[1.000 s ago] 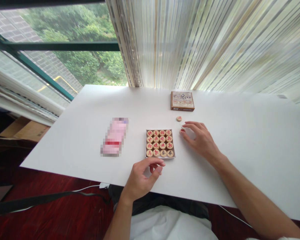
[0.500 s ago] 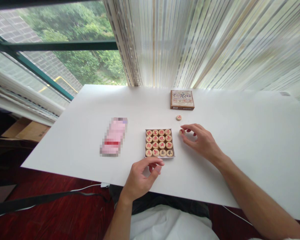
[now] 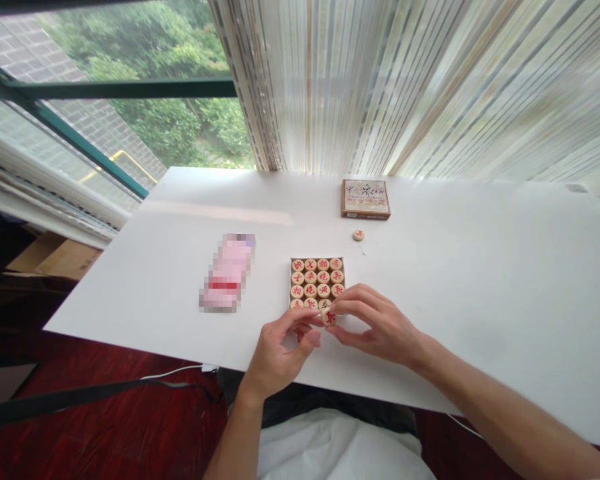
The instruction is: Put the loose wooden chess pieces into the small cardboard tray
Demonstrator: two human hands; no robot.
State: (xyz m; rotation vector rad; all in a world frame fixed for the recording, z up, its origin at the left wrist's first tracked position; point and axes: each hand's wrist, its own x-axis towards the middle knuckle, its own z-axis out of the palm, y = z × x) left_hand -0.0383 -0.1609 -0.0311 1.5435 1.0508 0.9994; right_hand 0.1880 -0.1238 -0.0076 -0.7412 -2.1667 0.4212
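Observation:
A Chinese chess piece (image 3: 329, 317) with a red character is pinched between the thumb and fingers of my right hand (image 3: 375, 327), over the near right corner of the open box (image 3: 291, 283). Rows of round wooden pieces fill this box, mostly red-marked; my right fingers hide the near right corner. At the box's near edge, my left hand (image 3: 285, 350) is curled with a gap between thumb and fingers and holds nothing. Its index fingertip is close to the pinched piece; whether they touch I cannot tell. One loose red-marked piece (image 3: 359, 235) lies beyond the box to the right.
A patterned Chinese chess box lid (image 3: 365, 199) lies at the back of the white table (image 3: 145, 280). Left of the open box is a blurred pink phone-shaped item (image 3: 229, 273). A window and a striped curtain (image 3: 340, 87) border the table's far side.
My right hand has moved left and nearer with the red-marked piece, from the bare table to the box's near right corner. My left hand has barely moved.

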